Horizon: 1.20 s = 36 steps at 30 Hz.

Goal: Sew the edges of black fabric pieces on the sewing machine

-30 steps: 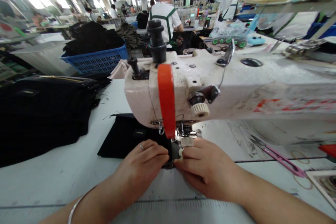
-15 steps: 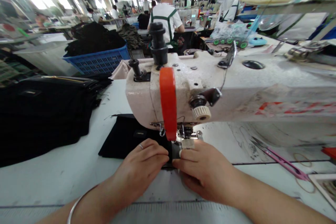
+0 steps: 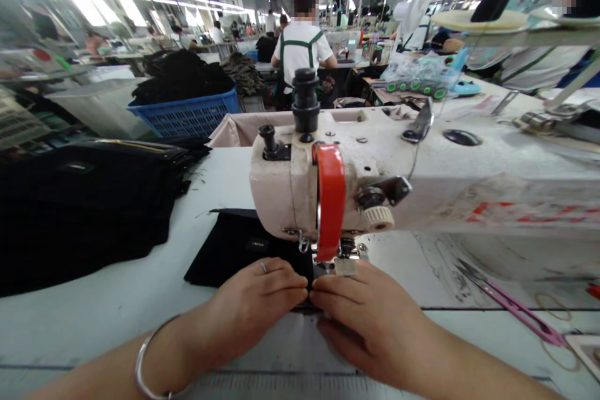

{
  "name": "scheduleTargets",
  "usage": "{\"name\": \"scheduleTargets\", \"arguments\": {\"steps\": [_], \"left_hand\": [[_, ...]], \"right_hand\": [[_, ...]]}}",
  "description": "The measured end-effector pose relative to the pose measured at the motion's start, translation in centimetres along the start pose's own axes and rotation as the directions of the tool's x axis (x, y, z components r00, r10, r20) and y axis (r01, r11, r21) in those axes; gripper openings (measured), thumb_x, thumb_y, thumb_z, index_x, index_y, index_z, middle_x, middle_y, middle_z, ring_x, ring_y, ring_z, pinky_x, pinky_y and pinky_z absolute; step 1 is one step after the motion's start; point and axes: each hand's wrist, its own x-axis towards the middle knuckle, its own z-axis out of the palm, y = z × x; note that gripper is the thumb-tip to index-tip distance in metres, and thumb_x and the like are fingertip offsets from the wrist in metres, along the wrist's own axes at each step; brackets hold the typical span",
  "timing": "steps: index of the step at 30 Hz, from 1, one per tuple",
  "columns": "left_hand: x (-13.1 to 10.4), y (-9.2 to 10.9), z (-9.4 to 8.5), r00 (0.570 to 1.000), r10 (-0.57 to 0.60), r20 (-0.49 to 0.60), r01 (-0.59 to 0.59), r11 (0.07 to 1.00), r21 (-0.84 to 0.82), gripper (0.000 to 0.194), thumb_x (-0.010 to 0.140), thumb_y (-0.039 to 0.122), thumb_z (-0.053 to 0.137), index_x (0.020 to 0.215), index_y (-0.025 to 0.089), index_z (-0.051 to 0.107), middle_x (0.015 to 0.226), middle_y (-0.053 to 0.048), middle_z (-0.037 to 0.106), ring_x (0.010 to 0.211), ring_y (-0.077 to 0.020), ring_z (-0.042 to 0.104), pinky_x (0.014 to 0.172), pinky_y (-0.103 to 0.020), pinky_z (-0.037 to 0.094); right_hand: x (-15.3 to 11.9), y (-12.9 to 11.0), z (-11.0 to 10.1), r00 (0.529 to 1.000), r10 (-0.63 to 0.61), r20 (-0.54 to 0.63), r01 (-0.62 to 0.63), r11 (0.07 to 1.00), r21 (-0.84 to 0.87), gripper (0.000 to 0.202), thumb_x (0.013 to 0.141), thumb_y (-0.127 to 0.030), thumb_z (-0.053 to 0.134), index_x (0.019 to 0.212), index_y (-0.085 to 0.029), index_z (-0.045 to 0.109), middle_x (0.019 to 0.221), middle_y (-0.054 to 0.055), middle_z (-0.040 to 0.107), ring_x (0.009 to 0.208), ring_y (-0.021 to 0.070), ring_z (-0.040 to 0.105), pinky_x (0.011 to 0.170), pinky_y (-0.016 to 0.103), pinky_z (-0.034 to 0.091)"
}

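A black fabric piece (image 3: 225, 250) with a small dark label lies flat on the white table, its right end under the needle area of a white sewing machine (image 3: 276, 184). My left hand (image 3: 262, 300) presses on the near edge of this fabric, fingers together, a ring on one finger. Close beside it, my right hand (image 3: 365, 306) has its fingers together at the fabric's right end, just below the presser foot. The fingertips of both hands nearly touch. A red guard (image 3: 330, 200) partly hides the needle.
Black garments (image 3: 84, 212) are stacked at the left. Pink thread snips (image 3: 515, 309) lie on the right. Beyond the table stand a blue basket (image 3: 187, 115) of dark cloth and a person (image 3: 302, 50) in a white shirt, back turned.
The view has shifted, so the machine and table appear lower and further right. My hands stay at the fabric's near edge, with the fingertips now closer together.
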Motion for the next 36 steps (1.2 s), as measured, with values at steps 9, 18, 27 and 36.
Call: {"name": "scheduleTargets", "arguments": {"steps": [9,18,27,36], "left_hand": [[1.5,-1.7,-0.4,0.993,-0.057,-0.106,0.053,0.998,-0.039,0.022,0.101,0.015,0.039,0.107,0.016,0.06,0.105,-0.002,0.067,0.102,-0.0117,0.06,0.103,-0.026,0.042],[2.4,-3.4,0.0,0.966,-0.17,-0.195,0.161,0.985,-0.058,0.02,0.098,0.014,0.047,0.098,0.019,0.066,0.098,0.0,0.072,0.099,-0.013,0.066,0.097,-0.027,0.048],[2.3,-4.5,0.4,0.946,-0.212,-0.244,0.208,0.977,-0.044,0.029,0.1,0.022,0.042,0.096,0.019,0.07,0.093,-0.003,0.074,0.092,-0.0182,0.068,0.091,-0.037,0.055],[3.1,-2.7,-1.4,0.94,-0.307,-0.149,0.312,0.95,0.018,0.017,0.091,0.013,0.053,0.088,0.017,0.069,0.087,-0.004,0.074,0.085,-0.0231,0.069,0.082,-0.039,0.056]], "right_hand": [[0.6,0.4,0.8,0.992,0.062,-0.108,-0.072,0.993,-0.093,0.028,0.089,-0.022,0.055,0.117,-0.017,0.061,0.112,0.011,0.064,0.103,0.0297,0.055,0.087,0.049,0.048],[1.4,0.9,0.9,0.983,0.06,-0.171,-0.099,0.969,-0.225,0.029,0.086,-0.021,0.06,0.115,-0.016,0.062,0.116,0.013,0.062,0.104,0.0336,0.054,0.086,0.054,0.047],[1.3,0.6,0.8,0.984,0.085,-0.158,-0.12,0.967,-0.227,0.029,0.085,-0.027,0.063,0.113,-0.017,0.064,0.112,0.012,0.064,0.097,0.0314,0.055,0.082,0.05,0.046],[1.4,0.8,0.6,0.986,0.118,-0.118,-0.139,0.972,-0.19,0.027,0.09,-0.027,0.058,0.115,-0.018,0.063,0.107,0.01,0.065,0.098,0.0297,0.054,0.083,0.046,0.043]]}}
